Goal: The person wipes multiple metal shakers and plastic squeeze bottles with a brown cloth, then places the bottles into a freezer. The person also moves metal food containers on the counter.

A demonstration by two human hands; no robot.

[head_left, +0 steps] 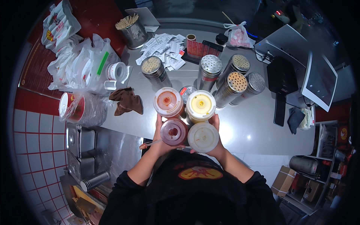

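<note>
Head view: four round-lidded plastic bottles are bunched in a square at the near edge of a smooth, shiny metal counter (262,129). An orange-red bottle (167,103) and a yellow bottle (201,103) sit farther off, a dark-red bottle (174,132) and a cloudy white bottle (203,137) nearer the body. Left hand (160,145) and right hand (219,145) clasp the cluster from either side, fingers clamped on it, mostly hidden; bare forearms angle inward. Cylindrical shakers (210,64) with perforated tops stand beyond.
</note>
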